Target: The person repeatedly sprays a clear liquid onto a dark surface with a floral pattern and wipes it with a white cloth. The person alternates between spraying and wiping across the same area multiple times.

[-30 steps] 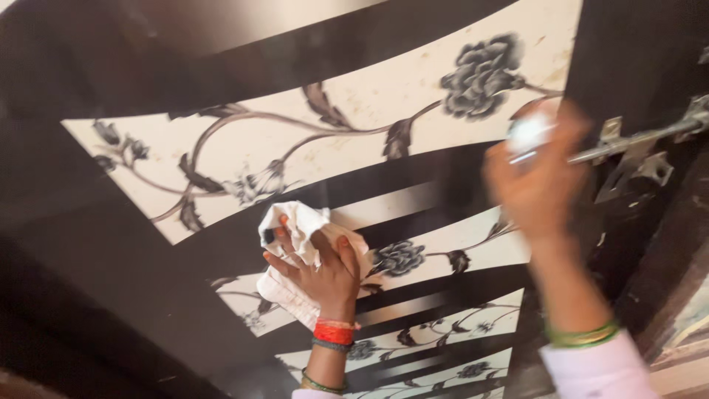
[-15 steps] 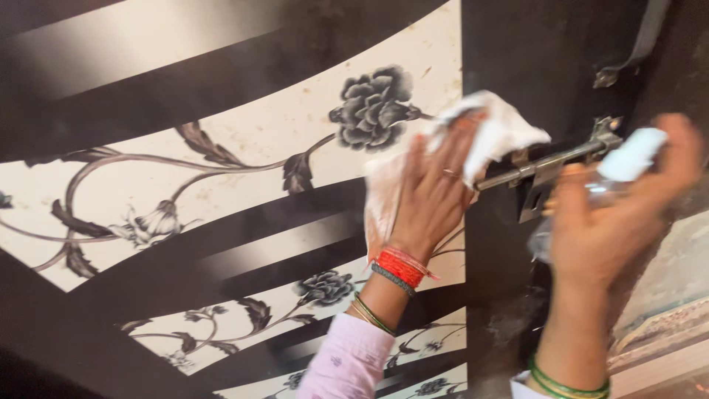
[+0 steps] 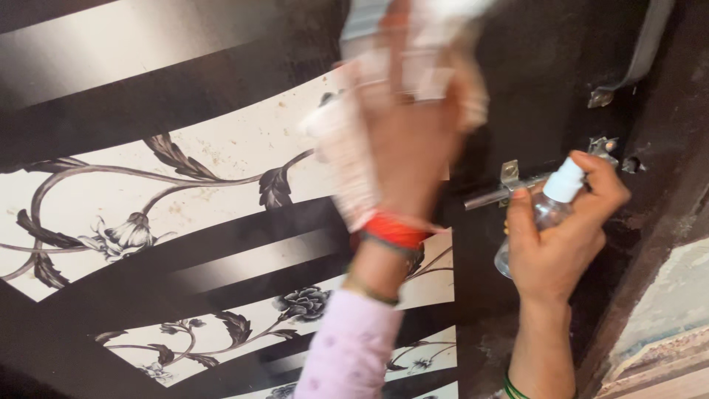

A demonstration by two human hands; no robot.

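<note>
My left hand (image 3: 413, 125) is raised high against the dark door (image 3: 221, 244), blurred by motion, and grips a white cloth (image 3: 347, 159) that hangs down its left side. It covers the grey printed flower on the cream band. My right hand (image 3: 557, 236) holds a small clear spray bottle (image 3: 543, 210) with a white cap, index finger resting on top. The bottle sits just in front of the metal sliding latch (image 3: 509, 185) on the door's right side.
The door carries cream bands with grey flowers and vines (image 3: 148, 229) between glossy black stripes. A metal bracket (image 3: 628, 74) sits at the upper right. The door frame and a rough wall edge (image 3: 665, 295) run down the right.
My left hand with the cloth has swept up from the latch to the top of the door. My right hand and the bottle have shifted left, closer to the latch.
</note>
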